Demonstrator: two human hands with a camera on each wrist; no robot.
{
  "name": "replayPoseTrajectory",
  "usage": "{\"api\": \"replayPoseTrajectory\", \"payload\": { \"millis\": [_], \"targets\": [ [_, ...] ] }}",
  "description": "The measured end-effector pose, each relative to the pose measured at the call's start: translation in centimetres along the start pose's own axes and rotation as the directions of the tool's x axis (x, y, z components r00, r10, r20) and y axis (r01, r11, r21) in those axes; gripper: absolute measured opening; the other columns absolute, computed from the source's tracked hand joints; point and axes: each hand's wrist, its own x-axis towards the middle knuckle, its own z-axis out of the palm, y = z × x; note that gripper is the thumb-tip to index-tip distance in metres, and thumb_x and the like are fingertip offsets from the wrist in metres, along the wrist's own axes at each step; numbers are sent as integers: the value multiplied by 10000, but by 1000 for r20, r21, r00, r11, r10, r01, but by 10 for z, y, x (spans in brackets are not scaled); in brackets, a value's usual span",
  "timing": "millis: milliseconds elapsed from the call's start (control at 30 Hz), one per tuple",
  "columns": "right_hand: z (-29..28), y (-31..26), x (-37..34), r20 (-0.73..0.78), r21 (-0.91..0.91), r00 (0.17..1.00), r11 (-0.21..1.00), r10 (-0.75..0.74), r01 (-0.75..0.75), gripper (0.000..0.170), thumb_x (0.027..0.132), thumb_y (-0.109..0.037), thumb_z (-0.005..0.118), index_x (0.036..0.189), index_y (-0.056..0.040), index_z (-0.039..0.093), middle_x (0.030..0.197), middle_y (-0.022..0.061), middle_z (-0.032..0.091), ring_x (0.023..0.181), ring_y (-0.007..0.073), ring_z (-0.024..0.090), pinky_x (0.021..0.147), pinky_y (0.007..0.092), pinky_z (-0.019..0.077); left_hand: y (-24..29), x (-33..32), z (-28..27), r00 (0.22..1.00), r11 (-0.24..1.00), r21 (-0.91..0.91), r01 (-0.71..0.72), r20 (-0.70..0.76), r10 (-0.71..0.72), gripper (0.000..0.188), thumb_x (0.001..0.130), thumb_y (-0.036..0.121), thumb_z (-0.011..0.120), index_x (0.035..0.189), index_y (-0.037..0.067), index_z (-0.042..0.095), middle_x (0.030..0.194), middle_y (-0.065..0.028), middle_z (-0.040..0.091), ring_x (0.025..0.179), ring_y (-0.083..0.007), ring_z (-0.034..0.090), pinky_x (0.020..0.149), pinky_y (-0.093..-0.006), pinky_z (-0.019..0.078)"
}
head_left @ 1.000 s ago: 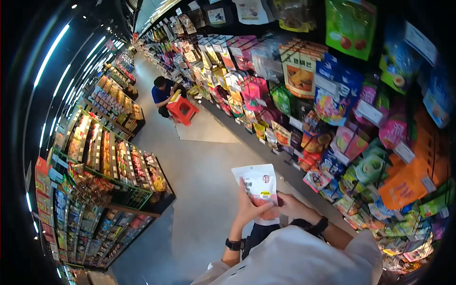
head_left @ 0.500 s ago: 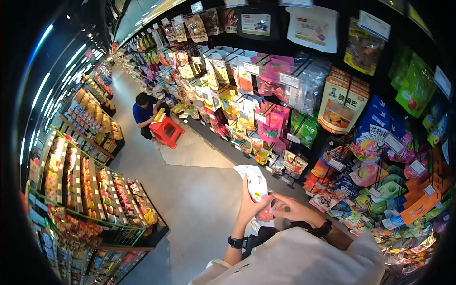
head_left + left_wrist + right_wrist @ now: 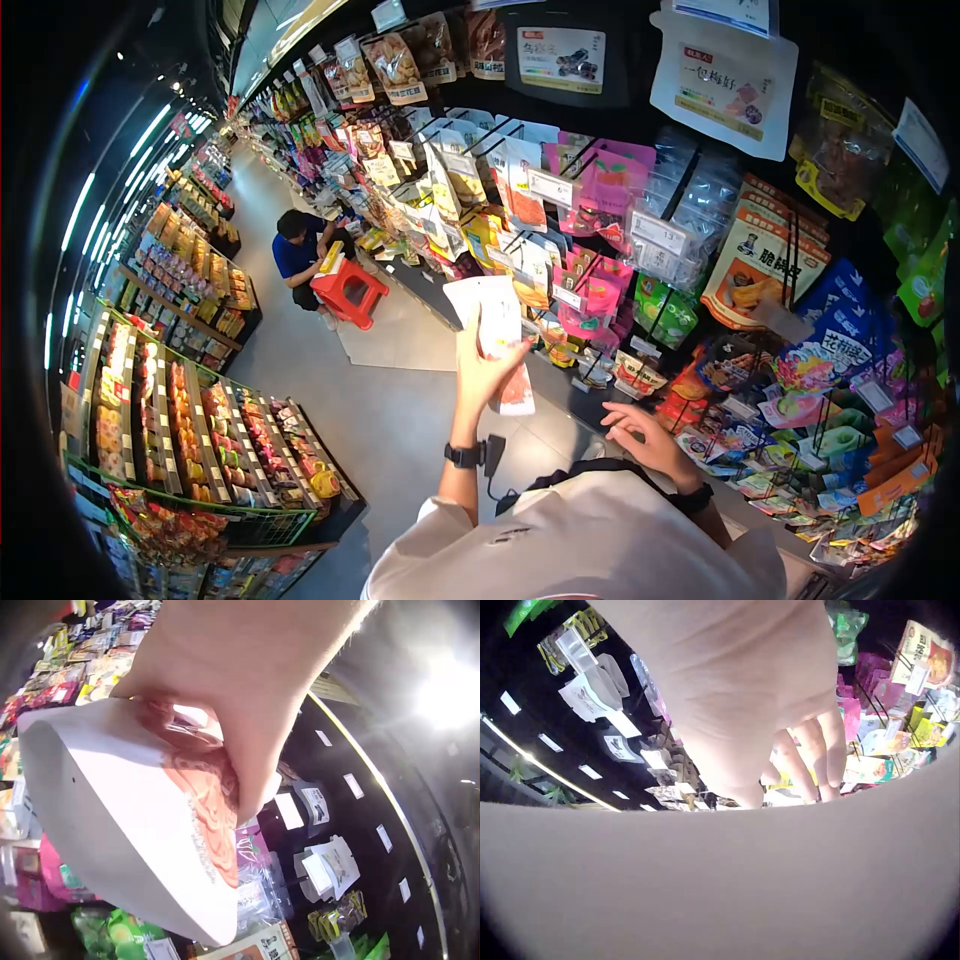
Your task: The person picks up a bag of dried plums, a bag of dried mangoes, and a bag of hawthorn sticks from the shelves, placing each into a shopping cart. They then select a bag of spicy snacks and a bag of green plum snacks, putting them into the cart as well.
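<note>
My left hand [image 3: 478, 375] grips a white snack pouch [image 3: 496, 310] in front of the shelf, its thumb across the pouch's face. In the left wrist view the pouch [image 3: 124, 825] bulges, and a window in it shows reddish, folded contents. Apart from it, my right hand [image 3: 655, 442] hangs in the air, holding nothing, its fingers loosely bent. In the right wrist view the palm of that hand [image 3: 742, 705] fills the top middle, and the fingers partly hide one another.
On the right, snack bags [image 3: 765, 255] hang in rows from hooks with price tags. Tiered racks of packaged goods [image 3: 190, 420] line the left. Farther along the aisle a person [image 3: 298, 255] crouches beside a red plastic stool [image 3: 350, 292].
The right hand has come off the pouch and moved apart to the right. My left hand has carried the pouch up and forward, nearer the hanging bags. The view has swung toward the shelf.
</note>
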Motion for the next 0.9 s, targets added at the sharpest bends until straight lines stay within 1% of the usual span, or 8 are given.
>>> {"api": "replayPoseTrajectory", "payload": {
  "millis": [133,200,333,367,467,500,600,900],
  "targets": [
    [-27,1,15,-116,62,993,998,5,2,348,1003,-42,584,1349,-1,580,1137,91,695,988,143,672,900,305,530,14,74,11,999,997,67,-44,-24,46,1042,690,287,950,1551,46,415,1119,-178,528,1081,-297,603,933,-415,518],
    [-35,4,18,-155,131,988,991,26,-6,332,1005,-39,580,1334,3,591,1140,91,696,991,145,672,908,305,526,40,103,19,1000,963,269,-16,-15,21,1026,689,303,946,1525,2,433,1167,-197,582,1084,-287,633,942,-422,522],
    [-38,3,27,-231,182,972,983,51,-8,319,1008,-43,581,1322,11,593,1133,98,692,1003,155,672,921,314,520,16,172,42,976,973,77,-218,10,218,1036,666,297,959,1530,46,445,1106,-211,549,1033,-320,601,896,-423,509],
    [-37,3,30,-245,184,968,983,57,-12,314,1010,-44,577,1318,12,594,1131,101,691,1005,157,672,923,315,519,26,180,45,992,990,-89,-105,57,110,1061,671,289,953,1547,36,411,1149,-221,545,1072,-338,586,932,-437,493],
    [-27,6,41,-306,180,947,983,95,-41,288,1022,-84,567,1289,14,608,1110,110,696,1007,166,674,927,321,517,23,204,50,974,965,139,-220,-27,226,1035,724,205,921,1553,-37,351,1403,-235,519,1249,-288,568,1055,-394,456],
    [-24,5,47,-327,149,939,987,107,-60,286,1021,-90,568,1284,13,611,1108,109,698,1004,166,675,929,321,517,25,207,50,973,970,80,-228,-3,229,1054,720,192,916,1567,-28,329,1427,-231,489,1306,-293,515,1091,-410,419],
    [-12,-4,61,-355,167,918,978,178,-125,279,1011,-74,579,1273,14,620,1077,105,702,999,168,676,919,314,526,7,207,52,931,929,108,-354,-48,361,1071,701,176,914,1572,-21,323,1402,-219,480,1297,-298,502,1080,-426,418],
    [13,-11,94,-361,46,926,994,111,-101,262,1018,-72,582,1260,18,627,1053,114,704,1002,184,693,888,316,543,-8,226,33,927,917,157,-367,-21,374,1044,643,232,941,1507,-23,414,1309,-277,476,1212,-413,538,1026,-485,450]
  ]
}}
